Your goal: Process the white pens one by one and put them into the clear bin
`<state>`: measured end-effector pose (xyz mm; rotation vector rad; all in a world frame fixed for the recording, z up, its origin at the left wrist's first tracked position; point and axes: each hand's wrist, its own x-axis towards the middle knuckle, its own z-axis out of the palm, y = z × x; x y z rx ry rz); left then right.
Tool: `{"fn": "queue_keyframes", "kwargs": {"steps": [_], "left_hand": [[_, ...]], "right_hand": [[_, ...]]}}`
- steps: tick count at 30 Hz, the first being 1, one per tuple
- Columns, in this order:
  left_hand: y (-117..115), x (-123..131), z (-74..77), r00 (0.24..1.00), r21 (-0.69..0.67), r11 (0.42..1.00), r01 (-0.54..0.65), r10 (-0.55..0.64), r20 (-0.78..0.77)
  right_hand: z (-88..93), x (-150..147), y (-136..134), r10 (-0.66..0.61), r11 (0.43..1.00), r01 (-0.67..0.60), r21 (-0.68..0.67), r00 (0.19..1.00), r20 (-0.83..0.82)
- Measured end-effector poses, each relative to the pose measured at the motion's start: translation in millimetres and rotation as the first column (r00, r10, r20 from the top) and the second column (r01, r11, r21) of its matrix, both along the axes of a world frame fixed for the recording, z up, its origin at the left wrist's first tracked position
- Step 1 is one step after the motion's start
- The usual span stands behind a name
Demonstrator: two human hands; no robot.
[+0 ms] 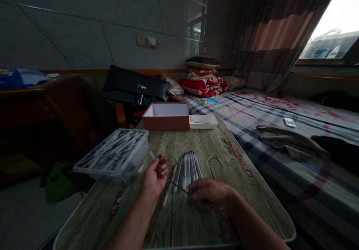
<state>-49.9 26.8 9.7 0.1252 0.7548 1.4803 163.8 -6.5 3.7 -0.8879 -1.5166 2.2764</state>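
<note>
My left hand (155, 177) is raised over the table with its fingers curled on a pale translucent pen part (152, 155); only one end sticks out, so I cannot tell whether it is a cap or a barrel. Lower and to the right, my right hand (209, 193) pinches a thin dark pen refill (179, 187) that points left toward my left hand. Just beyond my right hand lies a row of several clear-barrelled pens (189, 167), dark ends away from me. A pale pen tube (167, 196) lies slanted at the row's left side.
A clear plastic bin (112, 173) full of pen parts stands at the table's left edge. At the far end sit a brown box (165, 123) and a small white tray (203, 126) with thin pieces inside. A bed (238, 125) borders the table (213, 153) on the right.
</note>
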Motion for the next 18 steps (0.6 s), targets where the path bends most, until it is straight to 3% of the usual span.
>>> {"fn": "queue_keyframes", "kwargs": {"steps": [2, 5, 8, 12, 14, 16, 18], "left_hand": [[-2.4, 3.2, -1.5, 0.998, 0.018, 0.998, 0.067, -0.067, -0.004], [-11.4, 13.2, -2.2, 0.965, 0.065, 0.964, 0.26, -0.256, -0.06], [-21.9, 24.7, -2.5, 0.9, 0.066, 0.904, 0.423, -0.41, -0.149], [-27.0, 32.4, -3.4, 0.881, 0.024, 0.894, 0.448, -0.437, -0.183], [-25.0, 30.9, -3.2, 0.89, 0.016, 0.897, 0.441, -0.435, -0.139], [-21.8, 27.1, -2.2, 0.891, 0.021, 0.891, 0.453, -0.452, -0.051], [-19.4, 23.4, -0.7, 0.882, 0.011, 0.884, 0.468, -0.468, 0.046]], "right_hand": [[-1.9, -2.5, 0.0, -0.136, 0.991, 0.137, -0.001, 0.983, -0.125], [-2.0, -10.2, -0.1, -0.337, 0.939, 0.345, 0.009, 0.92, -0.201], [-1.6, -18.2, -1.0, -0.401, 0.91, 0.412, 0.043, 0.902, -0.163], [-4.2, -23.5, -3.5, -0.344, 0.926, 0.356, 0.123, 0.933, -0.108], [-6.2, -24.1, -3.0, -0.375, 0.914, 0.378, 0.148, 0.926, -0.048], [-8.0, -24.4, -0.3, -0.473, 0.873, 0.471, 0.125, 0.881, -0.011], [-9.1, -24.9, 4.2, -0.606, 0.791, 0.609, 0.057, 0.793, -0.06]]}}
